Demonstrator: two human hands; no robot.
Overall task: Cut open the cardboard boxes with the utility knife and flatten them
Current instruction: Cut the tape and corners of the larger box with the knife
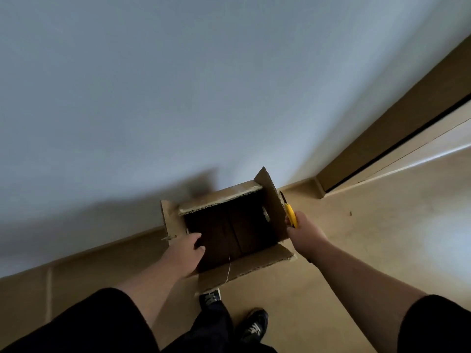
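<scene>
Left hand (186, 253) grips the open cardboard box (229, 225) at its 8 o'clock rim, fingers curled inside; right hand (304, 231) fingers clamp the utility knife (290, 214) at 3 o'clock.

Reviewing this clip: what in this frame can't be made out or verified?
Head view only:
- Bottom seam of the cardboard box: the inside is too dark to tell whether it is cut.
- Blade of the utility knife: it runs along the right flap; whether it touches the cardboard is unclear.
- Left hand: its fingertips reach into the dark box; the grip is unclear.
- Right hand: seen from behind, its fingers are hidden.
- Other boxes: none in frame.
</scene>
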